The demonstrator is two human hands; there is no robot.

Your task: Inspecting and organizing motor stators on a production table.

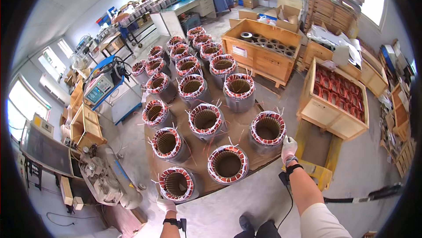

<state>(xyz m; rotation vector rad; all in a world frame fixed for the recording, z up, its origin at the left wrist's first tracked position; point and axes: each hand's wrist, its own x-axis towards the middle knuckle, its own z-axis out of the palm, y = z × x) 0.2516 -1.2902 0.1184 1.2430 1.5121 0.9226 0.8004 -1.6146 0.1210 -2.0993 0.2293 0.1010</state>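
Observation:
Several round motor stators with red copper windings stand upright in rows on a brown cardboard-covered pallet (200, 156). My right hand (288, 148), in a white glove, touches the lower right rim of the nearest right stator (267, 129). My left hand (166, 204), also gloved, rests against the bottom of the front left stator (176, 184). Between them stands another stator (227, 164). Both wrists carry black straps, and a black cable hangs from the right one.
Open wooden crates stand to the right (332, 102) and behind (262, 47), holding more parts. A yellow pallet truck (318, 170) sits under the right crate. A blue test machine (103, 86) and cluttered benches line the left side.

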